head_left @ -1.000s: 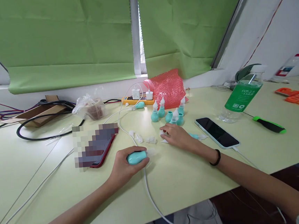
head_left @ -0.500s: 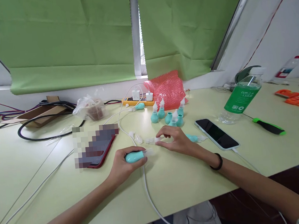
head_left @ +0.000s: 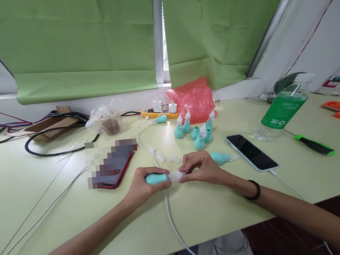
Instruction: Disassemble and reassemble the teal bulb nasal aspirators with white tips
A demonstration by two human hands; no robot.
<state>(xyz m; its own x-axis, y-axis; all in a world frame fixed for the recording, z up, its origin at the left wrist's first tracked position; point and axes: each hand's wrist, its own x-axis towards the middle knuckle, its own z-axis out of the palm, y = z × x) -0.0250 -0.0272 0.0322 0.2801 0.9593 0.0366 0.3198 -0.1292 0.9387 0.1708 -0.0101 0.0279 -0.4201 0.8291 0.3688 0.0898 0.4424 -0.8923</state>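
My left hand (head_left: 145, 184) is wrapped round a teal squeeze bulb (head_left: 156, 178), a nasal aspirator by its look, lying sideways with its clear neck to the right. My right hand (head_left: 201, 167) pinches a small translucent white nozzle tip (head_left: 178, 176) against the end of that neck; how far it sits on is hard to see. Just beyond the fingers lie a clear plastic piece (head_left: 174, 159) and another clear cap (head_left: 160, 156). A second teal aspirator (head_left: 219, 158) rests beside my right hand. Farther back stand several teal bulbs (head_left: 199, 142), some topped with white tips, others with bare openings.
A red-cased phone (head_left: 123, 169) lies left, a charging phone (head_left: 251, 152) right. A white cable (head_left: 169, 215) runs under my hands. Behind are a power strip (head_left: 147, 113), pink bubble wrap (head_left: 191, 101) and another teal bulb (head_left: 161, 119). A water bottle (head_left: 284, 111) and screwdriver (head_left: 314, 144) are right.
My right hand has come back toward me with the white tip, from above the clear piece to the bulb's neck. The left hand still holds the bulb. The view has shifted slightly.
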